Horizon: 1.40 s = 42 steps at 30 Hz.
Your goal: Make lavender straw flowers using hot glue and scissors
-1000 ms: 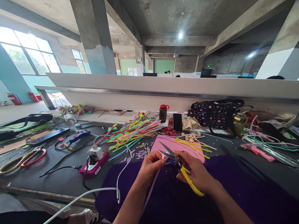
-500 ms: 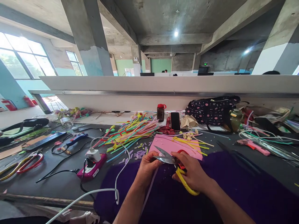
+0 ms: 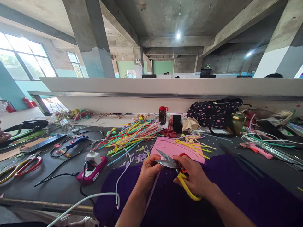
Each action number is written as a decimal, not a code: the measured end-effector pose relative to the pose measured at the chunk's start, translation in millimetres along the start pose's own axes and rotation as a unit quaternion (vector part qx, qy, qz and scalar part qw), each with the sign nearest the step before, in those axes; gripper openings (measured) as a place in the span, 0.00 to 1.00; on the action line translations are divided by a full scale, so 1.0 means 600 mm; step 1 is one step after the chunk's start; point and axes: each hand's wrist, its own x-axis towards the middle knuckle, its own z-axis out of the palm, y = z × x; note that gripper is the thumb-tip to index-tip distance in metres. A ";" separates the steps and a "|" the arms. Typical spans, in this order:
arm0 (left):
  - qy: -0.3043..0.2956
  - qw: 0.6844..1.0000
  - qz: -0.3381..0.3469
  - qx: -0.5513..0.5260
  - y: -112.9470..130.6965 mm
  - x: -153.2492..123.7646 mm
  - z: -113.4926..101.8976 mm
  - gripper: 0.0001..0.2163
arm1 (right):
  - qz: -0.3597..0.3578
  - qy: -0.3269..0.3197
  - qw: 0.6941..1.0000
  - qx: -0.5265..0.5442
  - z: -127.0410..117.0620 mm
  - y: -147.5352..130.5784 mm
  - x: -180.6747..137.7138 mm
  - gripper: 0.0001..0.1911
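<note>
My right hand (image 3: pixel 195 176) is closed around scissors (image 3: pixel 168 162) with one red and one yellow handle loop. The blades are spread and point left, beside the fingertips of my left hand (image 3: pixel 149 171). My left hand is closed in a pinch on a pale lilac pipe cleaner (image 3: pixel 151 193), whose long end hangs down past the wrist. The pinched end is mostly hidden by fingers and blades. Under and beyond the hands lies a pink sheet (image 3: pixel 163 143). Short purple cut pieces (image 3: pixel 142 156) are scattered to its left.
Colourful pipe cleaners (image 3: pixel 134 134) are heaped behind. A power strip (image 3: pixel 92 170) with a white cable stands left, near red-handled scissors (image 3: pixel 28 165). A bottle (image 3: pixel 162 115), phone (image 3: pixel 177 123) and patterned bag (image 3: pixel 213 115) stand behind; a pink glue gun (image 3: pixel 257 149) lies right.
Both hands and the scissors have stayed almost in place, with the blades still spread. At the far left edge, part of what looks like another person's hand has come into view.
</note>
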 end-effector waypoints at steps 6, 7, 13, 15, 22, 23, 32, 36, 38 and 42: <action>0.003 1.000 -0.001 -0.027 -0.001 -0.001 0.003 0.05 | 0.001 0.000 1.000 0.004 0.001 -0.002 -0.001 0.30; 0.004 1.000 -0.002 -0.030 -0.002 -0.001 0.004 0.06 | 0.002 -0.001 1.000 0.006 0.002 -0.002 -0.001 0.30; -0.001 0.999 0.002 -0.044 -0.008 0.001 0.001 0.06 | 0.001 -0.001 1.000 0.014 0.003 -0.002 -0.001 0.29; -0.005 0.999 0.011 -0.046 -0.008 0.001 0.001 0.06 | 0.001 0.000 1.000 0.017 0.003 -0.002 -0.001 0.29; -0.032 0.999 0.009 -0.026 0.005 -0.002 0.007 0.03 | 0.004 -0.002 1.000 0.017 0.001 -0.003 -0.001 0.30; -0.030 0.999 0.008 -0.024 0.006 -0.002 0.007 0.03 | 0.003 -0.003 1.000 0.017 0.001 -0.003 -0.001 0.29; -0.029 0.999 0.006 -0.037 0.005 -0.004 0.009 0.04 | -0.001 -0.002 1.000 0.008 0.002 -0.002 -0.001 0.28; -0.027 0.999 -0.004 -0.042 0.003 -0.004 0.007 0.05 | 0.002 -0.001 1.000 0.003 0.004 -0.001 0.000 0.28; -0.026 0.999 -0.005 -0.039 0.003 -0.003 0.006 0.05 | 0.003 -0.001 1.000 0.003 0.005 0.000 -0.001 0.28; -0.025 0.999 0.001 -0.028 0.006 -0.003 0.008 0.04 | -0.001 0.000 1.000 0.006 0.005 0.003 -0.002 0.28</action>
